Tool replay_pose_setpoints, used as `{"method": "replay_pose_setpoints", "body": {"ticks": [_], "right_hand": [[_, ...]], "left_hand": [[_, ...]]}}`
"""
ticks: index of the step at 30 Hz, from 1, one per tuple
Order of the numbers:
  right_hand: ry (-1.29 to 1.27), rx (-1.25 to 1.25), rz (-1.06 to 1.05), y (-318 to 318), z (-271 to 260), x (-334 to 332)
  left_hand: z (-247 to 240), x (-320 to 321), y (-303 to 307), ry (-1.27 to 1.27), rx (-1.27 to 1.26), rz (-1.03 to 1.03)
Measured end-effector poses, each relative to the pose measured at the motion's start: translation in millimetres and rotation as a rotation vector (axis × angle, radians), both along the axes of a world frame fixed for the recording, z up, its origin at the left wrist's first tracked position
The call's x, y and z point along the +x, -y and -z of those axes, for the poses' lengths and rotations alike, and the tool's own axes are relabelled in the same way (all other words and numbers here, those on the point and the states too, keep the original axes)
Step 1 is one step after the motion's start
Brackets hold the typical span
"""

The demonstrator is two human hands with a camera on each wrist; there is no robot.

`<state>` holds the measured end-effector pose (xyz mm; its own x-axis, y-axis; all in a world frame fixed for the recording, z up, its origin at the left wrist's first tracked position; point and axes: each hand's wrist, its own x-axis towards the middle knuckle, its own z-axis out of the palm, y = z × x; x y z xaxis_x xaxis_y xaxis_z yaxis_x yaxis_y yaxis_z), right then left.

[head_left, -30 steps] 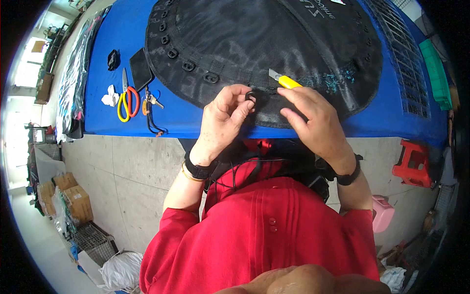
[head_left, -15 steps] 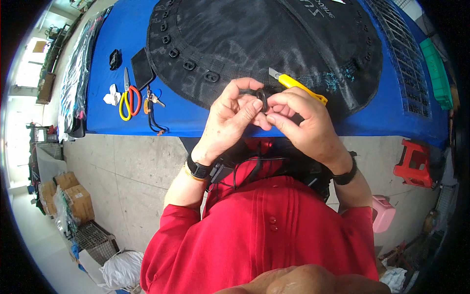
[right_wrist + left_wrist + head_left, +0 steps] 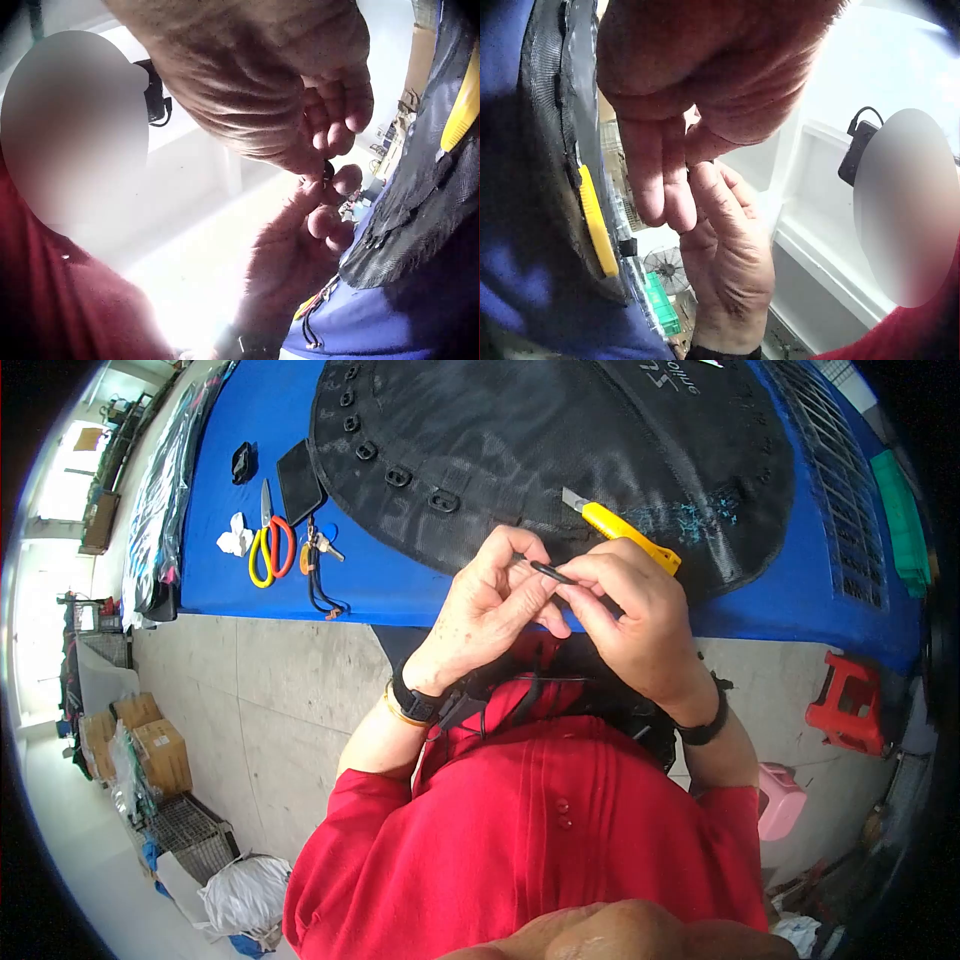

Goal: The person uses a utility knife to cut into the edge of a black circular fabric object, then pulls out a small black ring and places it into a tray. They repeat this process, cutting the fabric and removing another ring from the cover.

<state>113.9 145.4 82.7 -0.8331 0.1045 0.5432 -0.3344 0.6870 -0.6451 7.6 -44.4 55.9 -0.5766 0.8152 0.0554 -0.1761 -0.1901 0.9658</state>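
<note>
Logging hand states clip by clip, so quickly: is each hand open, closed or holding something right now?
Left hand: holding the small black piece, pinched.
Right hand: pinching the same piece at its other end.

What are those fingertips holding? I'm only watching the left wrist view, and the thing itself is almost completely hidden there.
Observer: The head view shows a small, slim black piece, pinched between the left hand and the right hand.
Operator: Oh, neat! I can see the yellow cutter. Is there any other cutting tool about?
Observer: Yes, scissors with one yellow and one red handle lie on the blue table covering, off to the person's left.
Operator: And that black mesh sheet, is it plain? I only see its edge.
Observer: No, a row of small black fittings follows its curved border on the person's left.
</note>
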Motion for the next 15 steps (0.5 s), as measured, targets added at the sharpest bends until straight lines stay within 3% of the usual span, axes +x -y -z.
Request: {"method": "replay_pose_setpoints", "body": {"ticks": [6,12,15], "right_hand": [[-0.016,0.023,0.005,3.9,-3.2,5.3],[-0.033,0.113,0.034,6.0,-9.8,10.8],[-0.036,0.185,0.048,7.0,-13.5,12.1]], "left_hand": [[-1.6,4.6,4.3,0.007,0.010,-0.003],[-4.4,6.0,9.5,-0.198,-0.085,-0.016],[-6.2,8.2,11.4,-0.179,-0.063,-0.034]]}}
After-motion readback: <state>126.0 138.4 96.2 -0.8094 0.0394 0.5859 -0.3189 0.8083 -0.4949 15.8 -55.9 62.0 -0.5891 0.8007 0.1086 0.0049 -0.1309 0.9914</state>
